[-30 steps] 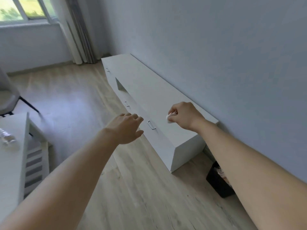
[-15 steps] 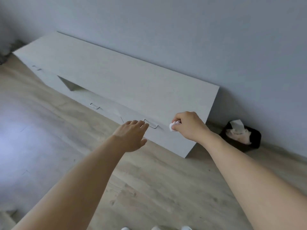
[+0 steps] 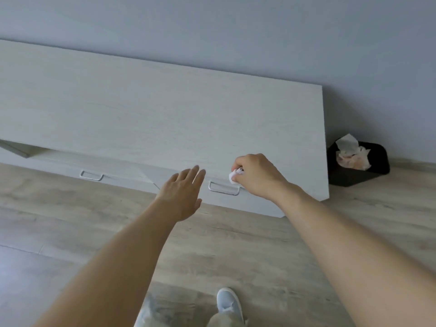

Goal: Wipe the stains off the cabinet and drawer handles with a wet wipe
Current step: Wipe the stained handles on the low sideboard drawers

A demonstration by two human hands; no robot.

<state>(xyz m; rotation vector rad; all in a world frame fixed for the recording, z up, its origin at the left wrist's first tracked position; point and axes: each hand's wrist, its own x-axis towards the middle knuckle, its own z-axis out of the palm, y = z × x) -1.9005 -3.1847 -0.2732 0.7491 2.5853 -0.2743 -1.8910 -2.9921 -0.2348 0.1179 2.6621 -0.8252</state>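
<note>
Right hand [image 3: 256,177] pinches a balled wet wipe [image 3: 234,176], mostly hidden by curled fingers, at the right end of the drawer handle [image 3: 223,188] on the low cabinet [image 3: 151,109]. Left hand [image 3: 182,193] flat, fingers straight, grasping nothing, just left of it. Second handle [image 3: 92,175] farther left; cabinet's left end cut off.

Both forearms are seen bare to the lower frame edge; no sleeves, watch, rings or gloves are shown on the left hand [image 3: 182,195] or the right hand [image 3: 256,177]. Light beige trousers [image 3: 219,320] are worn. A pale blue-grey slip-on shoe [image 3: 228,303] with a white sole rim is visible on one foot.
</note>
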